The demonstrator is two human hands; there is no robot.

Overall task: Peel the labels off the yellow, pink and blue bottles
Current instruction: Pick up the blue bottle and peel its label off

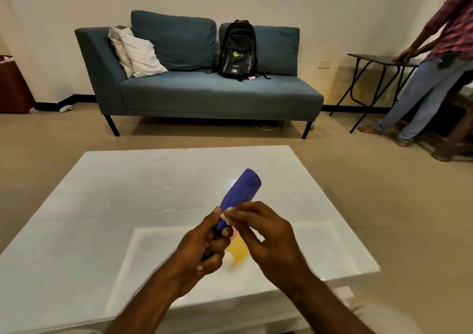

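My left hand (204, 246) grips the lower end of the blue bottle (240, 195), which tilts up and away over the white table (102, 205). My right hand (266, 236) pinches a small white scrap of label (226, 215) at the bottle's side, between thumb and forefinger. Beneath my hands the yellow bottle (238, 253) lies on the table, mostly hidden. A sliver of the pink bottle (235, 233) shows just above it, behind my fingers.
Beyond the table stands a blue sofa (204, 90) with a black backpack (238, 49) and white cushions. A person (435, 59) leans on a small dark folding table (378, 59) at the right. A dark red bin (12, 85) sits at the left wall.
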